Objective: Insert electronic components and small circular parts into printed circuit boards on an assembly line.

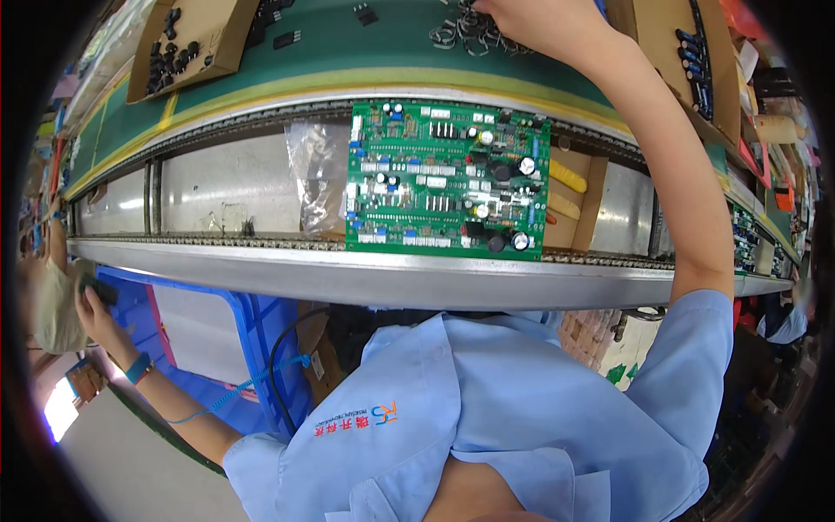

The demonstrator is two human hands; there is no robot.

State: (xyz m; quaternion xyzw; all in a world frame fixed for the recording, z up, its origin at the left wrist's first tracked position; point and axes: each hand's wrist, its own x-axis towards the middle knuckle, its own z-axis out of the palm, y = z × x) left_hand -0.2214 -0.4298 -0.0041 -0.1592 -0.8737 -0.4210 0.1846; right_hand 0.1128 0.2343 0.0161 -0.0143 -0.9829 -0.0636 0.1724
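Observation:
My right hand reaches to the far side of the line, at a tangled pile of small silvery and black leaded parts. Its fingers look pinched together at the pile, partly cut off by the upper edge; what they hold cannot be made out. Off to the far left, my left hand is curled against a small dark object of unclear kind, with a blue band on its wrist. Between my arms, a green circuit board filled with capacitors, connectors and other parts lies across the two conveyor rails.
Black parts lie on the green mat, beside a cardboard box of black components. Another box holds blue capacitors. Below the rails sit a clear plastic bag and yellow-handled tools. Blue crates stand left; a coiled blue cord hangs there.

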